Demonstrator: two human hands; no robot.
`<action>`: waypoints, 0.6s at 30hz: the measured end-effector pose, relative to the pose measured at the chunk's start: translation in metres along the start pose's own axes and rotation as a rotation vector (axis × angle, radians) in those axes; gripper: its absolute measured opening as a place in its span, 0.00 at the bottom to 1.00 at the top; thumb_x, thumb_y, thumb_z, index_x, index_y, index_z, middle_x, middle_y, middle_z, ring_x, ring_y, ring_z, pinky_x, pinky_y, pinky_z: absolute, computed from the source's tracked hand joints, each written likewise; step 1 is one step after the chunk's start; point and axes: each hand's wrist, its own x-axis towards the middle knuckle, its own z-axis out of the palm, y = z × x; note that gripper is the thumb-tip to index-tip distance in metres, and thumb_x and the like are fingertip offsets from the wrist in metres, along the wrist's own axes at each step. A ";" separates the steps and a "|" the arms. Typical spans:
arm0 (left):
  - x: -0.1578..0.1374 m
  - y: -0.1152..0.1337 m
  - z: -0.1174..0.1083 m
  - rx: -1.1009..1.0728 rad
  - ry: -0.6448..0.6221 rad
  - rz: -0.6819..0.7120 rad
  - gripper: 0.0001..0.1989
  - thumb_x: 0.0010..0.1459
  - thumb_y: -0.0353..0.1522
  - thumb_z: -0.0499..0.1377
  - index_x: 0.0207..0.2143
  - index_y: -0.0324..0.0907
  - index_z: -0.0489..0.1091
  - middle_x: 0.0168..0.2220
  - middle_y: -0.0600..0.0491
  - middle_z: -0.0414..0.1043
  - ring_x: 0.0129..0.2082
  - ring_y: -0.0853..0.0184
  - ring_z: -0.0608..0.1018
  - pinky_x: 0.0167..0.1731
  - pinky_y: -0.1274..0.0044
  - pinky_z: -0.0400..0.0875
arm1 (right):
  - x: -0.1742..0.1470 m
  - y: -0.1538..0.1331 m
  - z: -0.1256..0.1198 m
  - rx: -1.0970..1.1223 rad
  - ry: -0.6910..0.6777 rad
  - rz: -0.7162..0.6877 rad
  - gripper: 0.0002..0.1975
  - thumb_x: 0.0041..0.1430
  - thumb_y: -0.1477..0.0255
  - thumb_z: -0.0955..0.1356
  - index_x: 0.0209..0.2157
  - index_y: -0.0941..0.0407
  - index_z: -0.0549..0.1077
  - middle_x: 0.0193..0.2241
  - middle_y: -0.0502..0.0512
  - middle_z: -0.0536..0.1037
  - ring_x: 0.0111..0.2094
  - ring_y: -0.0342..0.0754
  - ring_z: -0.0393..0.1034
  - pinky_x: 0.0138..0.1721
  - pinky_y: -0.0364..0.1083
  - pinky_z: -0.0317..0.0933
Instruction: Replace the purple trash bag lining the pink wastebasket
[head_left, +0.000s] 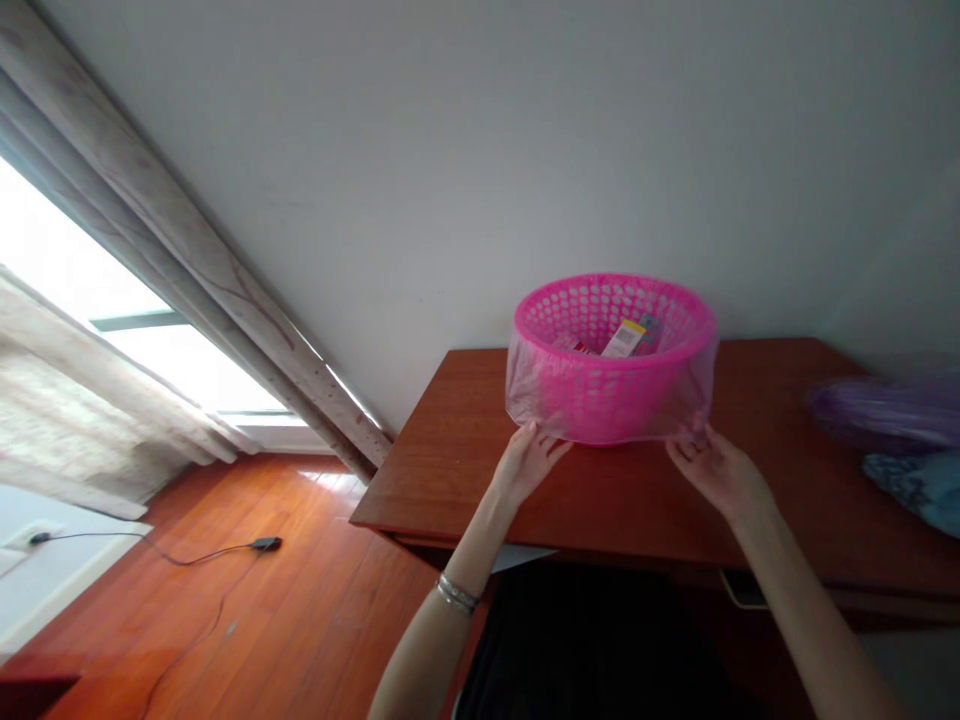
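A round pink plastic basket (600, 298) with a perforated wall stands upright on the wooden table. Thin, see-through plastic bag film (523, 385) hangs over its rim and down the outside. My left hand (519, 468) is closed on the film's lower edge at the basket's front left. At the front right, my right hand (721, 478) grips the same edge with curled fingers. Inside the basket lie a white and yellow box (624, 340) and a few small items, partly hidden by the rim.
The basket's table (450, 440) backs onto a grey wall (480, 180). Purple plastic (885, 410) and a bluish patterned cloth item (915, 485) lie at the right. Left are curtains (187, 240) by a window, and a black adapter (266, 544) with a cord on the wooden floor.
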 end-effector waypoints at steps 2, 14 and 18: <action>-0.004 0.001 -0.003 -0.027 0.055 0.024 0.01 0.59 0.29 0.61 0.34 0.41 0.72 0.44 0.49 0.78 0.48 0.61 0.79 0.53 0.66 0.69 | -0.006 0.004 -0.008 0.025 0.024 -0.007 0.13 0.57 0.81 0.66 0.37 0.50 0.74 0.33 0.46 0.79 0.35 0.40 0.76 0.42 0.44 0.76; -0.007 0.021 -0.040 0.297 0.033 0.047 0.08 0.54 0.28 0.65 0.37 0.36 0.71 0.33 0.47 0.79 0.35 0.62 0.83 0.42 0.73 0.75 | 0.001 -0.001 -0.049 -0.130 0.118 0.041 0.14 0.52 0.87 0.64 0.36 0.56 0.73 0.33 0.53 0.79 0.35 0.43 0.77 0.42 0.45 0.75; 0.009 0.040 -0.038 0.159 0.100 -0.023 0.13 0.58 0.35 0.60 0.42 0.35 0.70 0.43 0.39 0.78 0.45 0.56 0.81 0.47 0.69 0.74 | 0.012 -0.013 -0.035 -0.157 0.056 0.088 0.12 0.60 0.70 0.63 0.43 0.56 0.73 0.48 0.60 0.77 0.49 0.52 0.74 0.45 0.52 0.74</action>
